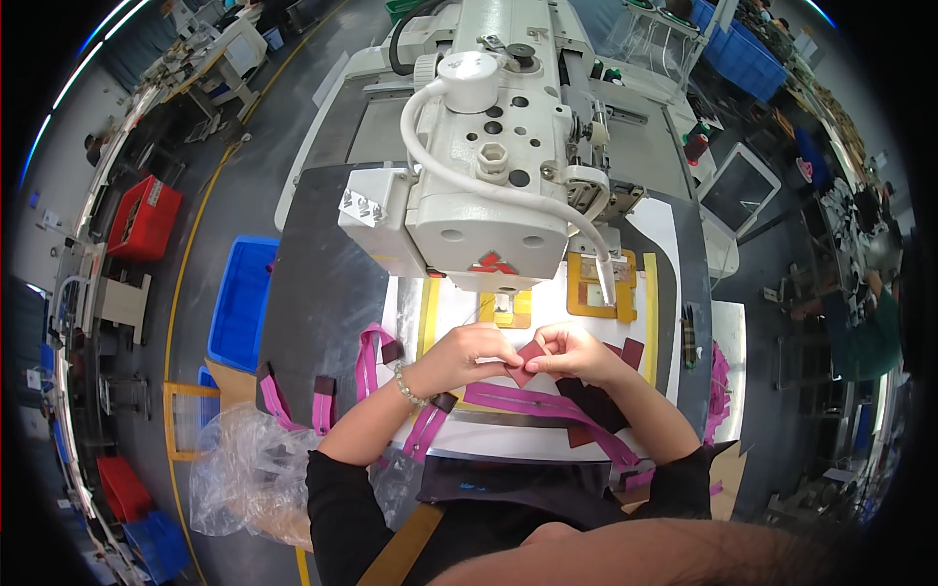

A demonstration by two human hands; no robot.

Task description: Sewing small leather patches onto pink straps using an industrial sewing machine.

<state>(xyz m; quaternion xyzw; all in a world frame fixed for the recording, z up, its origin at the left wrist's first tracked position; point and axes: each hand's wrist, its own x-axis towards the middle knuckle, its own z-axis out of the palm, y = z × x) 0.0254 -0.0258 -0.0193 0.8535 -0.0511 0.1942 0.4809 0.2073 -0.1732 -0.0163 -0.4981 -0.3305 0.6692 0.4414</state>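
Over the dark desk (315,283), before the sewing machine (489,220), left hand (471,357) and right hand (575,354) pinch a red patch (525,365).

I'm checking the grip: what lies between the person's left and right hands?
In the head view, a small dark red piece lies between the left hand and the right hand, held by both.

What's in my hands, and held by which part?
The left hand and right hand pinch a small, flat, dark red piece, material unclear, at its left and right sides.
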